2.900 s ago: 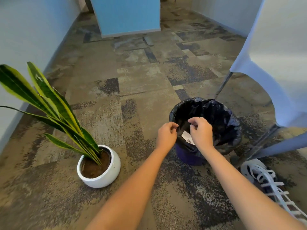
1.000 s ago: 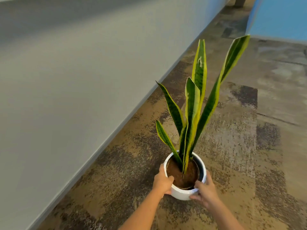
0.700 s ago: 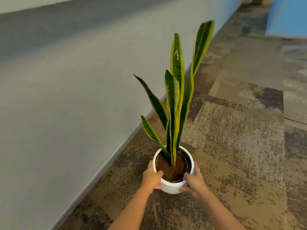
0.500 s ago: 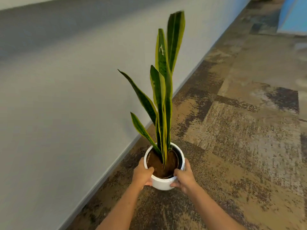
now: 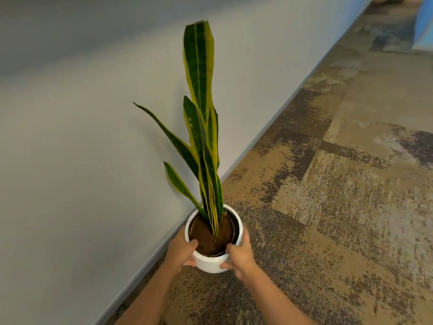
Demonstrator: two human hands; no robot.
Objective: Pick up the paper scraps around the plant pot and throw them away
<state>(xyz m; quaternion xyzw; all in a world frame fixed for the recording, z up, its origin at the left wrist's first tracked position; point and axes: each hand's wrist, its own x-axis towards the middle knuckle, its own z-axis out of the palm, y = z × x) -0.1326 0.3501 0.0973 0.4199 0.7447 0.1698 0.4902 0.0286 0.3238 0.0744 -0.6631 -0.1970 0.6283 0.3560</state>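
Paper scraps are not showing anywhere on the carpet in this view, so that part looks finished by my judgement. The plant pot is sitting between both hands: the left hand and right hand are each clamping the white rim, thumbs hooking over the soil. Setting it down well is calling for a level, slow placement (the tall leaves are top-heavy). The grey wall is standing just beside, crowding the leaves.
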